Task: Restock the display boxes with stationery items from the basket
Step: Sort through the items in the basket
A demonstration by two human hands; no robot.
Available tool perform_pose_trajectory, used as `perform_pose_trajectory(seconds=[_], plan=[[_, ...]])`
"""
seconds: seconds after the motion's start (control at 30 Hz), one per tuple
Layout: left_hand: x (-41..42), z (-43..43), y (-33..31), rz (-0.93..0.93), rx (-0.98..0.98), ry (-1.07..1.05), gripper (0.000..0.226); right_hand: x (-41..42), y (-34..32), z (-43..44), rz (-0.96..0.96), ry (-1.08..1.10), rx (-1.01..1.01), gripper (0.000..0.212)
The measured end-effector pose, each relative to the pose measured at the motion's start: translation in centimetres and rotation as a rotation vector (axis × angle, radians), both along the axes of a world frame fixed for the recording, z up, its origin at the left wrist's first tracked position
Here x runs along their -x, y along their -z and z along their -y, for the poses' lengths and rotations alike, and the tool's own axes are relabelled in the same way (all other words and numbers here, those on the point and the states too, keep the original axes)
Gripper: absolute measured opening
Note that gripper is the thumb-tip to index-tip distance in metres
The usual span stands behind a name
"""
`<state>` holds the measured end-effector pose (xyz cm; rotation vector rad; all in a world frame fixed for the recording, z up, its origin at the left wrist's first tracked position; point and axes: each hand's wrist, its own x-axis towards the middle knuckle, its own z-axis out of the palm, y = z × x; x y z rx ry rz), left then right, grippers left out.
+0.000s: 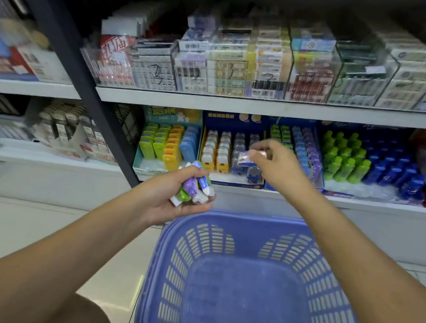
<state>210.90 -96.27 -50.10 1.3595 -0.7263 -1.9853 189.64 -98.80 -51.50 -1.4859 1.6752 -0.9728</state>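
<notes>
My left hand (176,197) is closed around a bundle of small stationery items (197,186) in green, purple, blue and white, held just above the far rim of the blue plastic basket (324,291). The basket's floor looks bare. My right hand (277,165) reaches over the lower shelf and pinches one small blue and white item (245,159) above the dark blue display box (230,181), which holds rows of white, yellow and blue pieces. To its left stands a teal display box (140,165) with yellow, green, orange and blue items.
Further right on the lower shelf are display boxes of green and blue bottles (363,166). The upper shelf (265,106) carries clear bins of packaged goods. A black upright post (84,74) divides the shelving. White tiled floor lies to the left of the basket.
</notes>
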Motion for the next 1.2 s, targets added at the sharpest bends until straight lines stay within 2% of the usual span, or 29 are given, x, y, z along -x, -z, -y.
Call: perform_pose_trajectory(seconds=[0.1,0.23,0.43,0.63,0.8,0.87,0.93,0.97,1.0,1.07,1.2], plan=[[-0.4,0.9,0.1,-0.017,-0.022,-0.037,0.014,-0.4,0.2,2.1,-0.299,-0.089,0.186,0.023],[-0.8,1.7,0.5,-0.023,-0.013,-0.024,0.013,-0.5,1.4,3.8,-0.559,-0.277,0.176,0.025],[-2.1,2.1,1.1,-0.029,-0.032,-0.009,0.013,-0.7,2.7,4.1,-0.625,-0.337,0.239,0.023],[-2.8,1.4,0.8,-0.042,-0.045,0.058,0.045,-0.6,3.7,4.0,-0.705,-0.292,0.34,0.021],[-2.6,0.8,0.6,-0.041,-0.034,0.088,0.05,-1.2,3.0,3.6,-0.763,-0.271,0.314,0.022],[-2.1,0.6,0.5,-0.024,-0.032,0.121,0.048,-1.8,2.0,2.7,-0.656,-0.222,0.298,0.026],[-1.7,0.4,0.5,0.009,-0.02,0.181,0.046,-2.8,0.8,0.8,-0.274,-0.292,0.174,0.03],[-1.5,0.3,0.5,0.028,-0.01,0.222,0.044,-3.3,0.1,-0.3,-0.044,-0.398,0.068,0.033],[-1.4,0.3,0.5,0.045,0.001,0.271,0.04,-3.6,-0.4,-1.1,0.106,-0.484,-0.018,0.036],[-1.4,0.2,0.3,0.056,0.019,0.367,0.03,-4.1,-1.0,-2.3,0.168,-0.566,-0.063,0.043],[-1.0,-0.1,0.0,0.043,0.043,0.385,0.037,-4.0,-1.5,-3.0,0.22,-0.452,-0.034,0.032]])
